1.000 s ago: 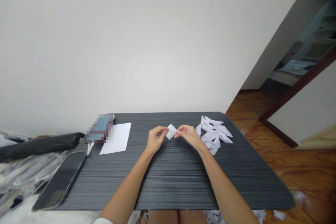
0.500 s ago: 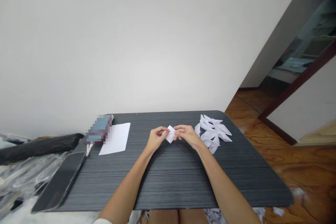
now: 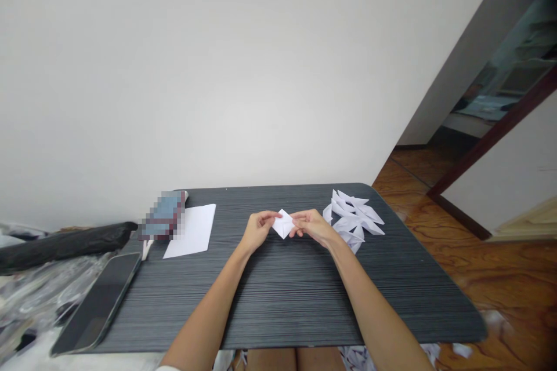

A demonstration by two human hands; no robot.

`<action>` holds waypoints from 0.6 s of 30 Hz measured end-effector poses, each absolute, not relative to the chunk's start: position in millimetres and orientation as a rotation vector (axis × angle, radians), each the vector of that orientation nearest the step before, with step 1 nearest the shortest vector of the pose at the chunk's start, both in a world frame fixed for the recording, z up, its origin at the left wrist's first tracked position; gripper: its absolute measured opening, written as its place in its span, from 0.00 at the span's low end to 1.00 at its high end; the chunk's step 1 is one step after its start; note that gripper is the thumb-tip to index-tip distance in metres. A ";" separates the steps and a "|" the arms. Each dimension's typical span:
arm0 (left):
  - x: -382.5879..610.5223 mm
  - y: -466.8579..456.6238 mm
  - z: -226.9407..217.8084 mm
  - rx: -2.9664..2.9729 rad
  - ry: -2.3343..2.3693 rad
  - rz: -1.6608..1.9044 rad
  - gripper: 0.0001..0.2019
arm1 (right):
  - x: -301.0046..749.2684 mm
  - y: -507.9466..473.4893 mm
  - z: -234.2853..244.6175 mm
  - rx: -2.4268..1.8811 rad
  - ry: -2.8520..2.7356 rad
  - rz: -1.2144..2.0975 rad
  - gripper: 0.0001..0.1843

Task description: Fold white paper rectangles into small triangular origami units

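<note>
A small folded white paper (image 3: 284,225), diamond-shaped with a crease down its middle, is held above the dark table (image 3: 296,295). My left hand (image 3: 260,228) pinches its left corner between thumb and fingers. On the opposite corner, my right hand (image 3: 311,225) grips it the same way. Just beyond the right hand lies a pile of pointed folded paper pieces (image 3: 354,214); the right hand and wrist stand close to the pile's left side.
White paper sheets (image 3: 194,232) lie at the table's left, partly under a pixelated item (image 3: 163,215). A phone (image 3: 102,298) rests at the left front edge. Plastic-wrapped things (image 3: 65,290) and a black roll (image 3: 65,246) are left of the table. A wall (image 3: 252,69) stands behind it.
The fingers have spread slightly apart at the corners, so more of the paper's diamond face shows. Both hands stay in nearly the same place.
</note>
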State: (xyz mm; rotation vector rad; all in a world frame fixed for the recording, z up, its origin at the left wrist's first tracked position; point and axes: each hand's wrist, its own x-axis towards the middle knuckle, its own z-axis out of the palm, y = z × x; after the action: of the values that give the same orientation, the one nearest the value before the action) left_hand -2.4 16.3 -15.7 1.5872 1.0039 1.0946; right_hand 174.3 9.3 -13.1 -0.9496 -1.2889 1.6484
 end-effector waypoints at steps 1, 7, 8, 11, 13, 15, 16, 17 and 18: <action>-4.3 16.2 -14.0 1.639 1.008 1.066 0.10 | 175.8 8.9 -11.1 -0.946 -1.286 1.658 0.23; -13.8 11.0 -7.3 1.970 0.821 1.050 0.15 | 184.0 4.6 3.9 -0.898 -1.238 1.686 0.32; -14.3 10.8 -8.1 2.029 0.803 1.077 0.16 | 185.3 3.9 6.2 -0.878 -1.244 1.699 0.31; -14.0 12.4 -12.2 2.191 0.835 1.174 0.15 | 189.1 2.6 10.5 -0.837 -1.313 1.711 0.31; -13.4 13.6 -13.7 2.254 0.862 1.213 0.14 | 191.1 2.7 10.8 -0.842 -1.401 1.645 0.30; -12.8 13.5 -12.6 2.267 0.886 1.229 0.13 | 191.7 3.7 9.2 -0.869 -1.514 1.504 0.26; -12.5 12.8 -10.9 2.259 0.903 1.230 0.13 | 191.3 4.3 8.1 -0.877 -1.572 1.407 0.23; -12.3 11.8 -8.7 2.249 0.920 1.221 0.12 | 190.3 4.9 6.9 -0.882 -1.628 1.306 0.19; -12.0 10.5 -6.3 2.237 0.938 1.203 0.11 | 189.0 5.3 5.9 -0.885 -1.672 1.210 0.16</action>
State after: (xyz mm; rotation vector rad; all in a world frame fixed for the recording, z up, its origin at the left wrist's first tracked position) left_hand -12.0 10.5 -6.3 2.2371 0.9379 1.2032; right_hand 189.0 5.3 5.9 -0.8853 -1.6724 1.2102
